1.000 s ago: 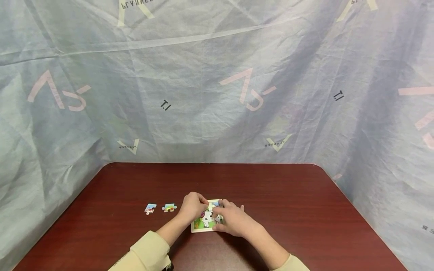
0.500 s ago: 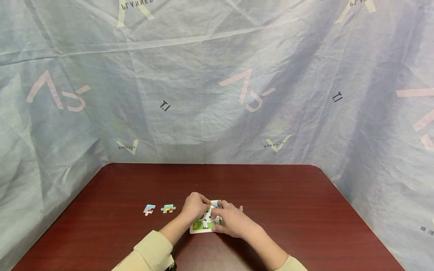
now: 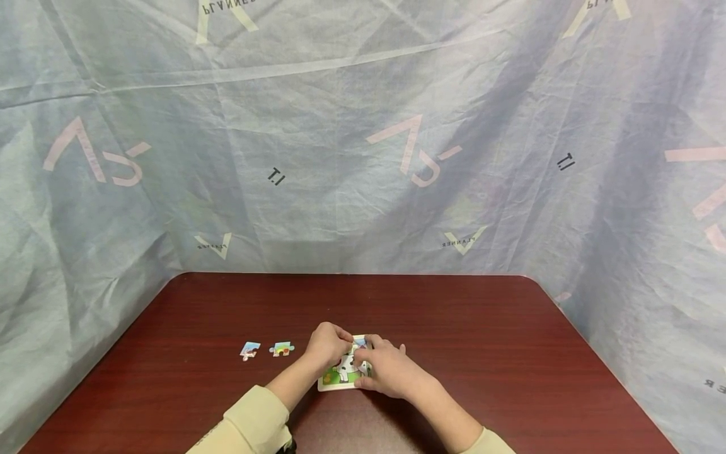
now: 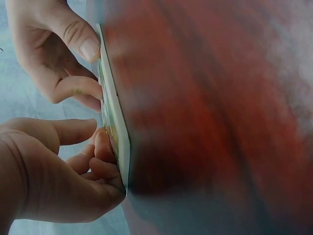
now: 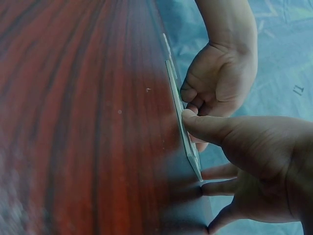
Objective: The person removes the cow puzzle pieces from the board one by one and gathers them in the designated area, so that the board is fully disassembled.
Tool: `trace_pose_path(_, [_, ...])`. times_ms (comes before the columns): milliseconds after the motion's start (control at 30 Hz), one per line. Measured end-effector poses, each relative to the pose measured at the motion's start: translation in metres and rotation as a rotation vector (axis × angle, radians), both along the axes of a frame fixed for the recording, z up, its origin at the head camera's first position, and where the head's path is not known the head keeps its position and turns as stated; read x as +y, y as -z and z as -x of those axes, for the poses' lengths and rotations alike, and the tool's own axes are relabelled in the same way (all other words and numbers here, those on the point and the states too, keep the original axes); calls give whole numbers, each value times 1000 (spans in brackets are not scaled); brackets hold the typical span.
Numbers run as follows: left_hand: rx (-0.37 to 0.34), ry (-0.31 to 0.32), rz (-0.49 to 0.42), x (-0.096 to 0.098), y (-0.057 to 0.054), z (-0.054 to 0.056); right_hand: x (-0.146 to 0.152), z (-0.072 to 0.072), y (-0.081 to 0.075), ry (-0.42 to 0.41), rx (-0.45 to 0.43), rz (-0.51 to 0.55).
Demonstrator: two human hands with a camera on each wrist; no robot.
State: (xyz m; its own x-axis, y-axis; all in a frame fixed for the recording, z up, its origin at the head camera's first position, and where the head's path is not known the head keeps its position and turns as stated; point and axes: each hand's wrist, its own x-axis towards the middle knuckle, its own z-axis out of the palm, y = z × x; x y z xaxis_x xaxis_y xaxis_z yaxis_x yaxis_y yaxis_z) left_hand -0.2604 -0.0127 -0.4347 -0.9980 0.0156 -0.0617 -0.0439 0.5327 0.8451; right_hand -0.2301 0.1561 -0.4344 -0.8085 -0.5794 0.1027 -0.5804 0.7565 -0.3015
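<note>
A small framed jigsaw puzzle [image 3: 338, 382] with a cow picture lies near the table's front middle. My left hand [image 3: 326, 345] reaches over its upper left part, fingers bent and pinching at a puzzle piece that the hand mostly hides. In the left wrist view, the left hand's lower fingers [image 4: 105, 169] are curled against the board's edge. My right hand [image 3: 391, 368] holds the board at its right side, thumb [image 5: 195, 120] on the near edge and other fingers spread over and past the far side. One bent right finger touches the picture.
Two loose puzzle pieces lie left of the board: a blue and white one [image 3: 249, 350] and a blue, yellow and green one [image 3: 282, 349]. The dark red table [image 3: 454, 315] ends at a grey printed cloth [image 3: 363, 189] hung behind and along both sides.
My left hand has shifted slightly right over the board, and more of the cow's spots show beside it. The right hand stays almost still. The loose pieces have not been moved.
</note>
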Motion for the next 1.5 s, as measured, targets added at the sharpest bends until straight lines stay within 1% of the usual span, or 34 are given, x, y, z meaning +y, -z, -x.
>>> trace_pose_path(200, [34, -16, 8, 1, 0, 0, 0, -1, 0, -2, -1, 2])
trace_pose_path(367, [37, -24, -2, 1, 0, -1, 0, -2, -2, -2, -8, 0])
trace_pose_path(500, [30, -15, -20, 2, -1, -1, 0, -1, -2, 0, -2, -2])
trace_pose_path(800, [44, -14, -12, 4, -1, 0, 1, -2, -2, -8, 9, 4])
trace_pose_path(1033, [44, 5, -12, 4, -1, 0, 1, -2, -2, -9, 15, -1])
trace_pose_path(1233, [51, 9, -8, 4, -3, 0, 1, -3, -4, -12, 11, 1])
trace_pose_path(1367, [36, 3, -45, 3, -3, -1, 1, -3, -4, -15, 7, 2])
trace_pose_path(1500, [18, 0, -101, -1, -2, -1, 1, -3, -3, -13, 7, 2])
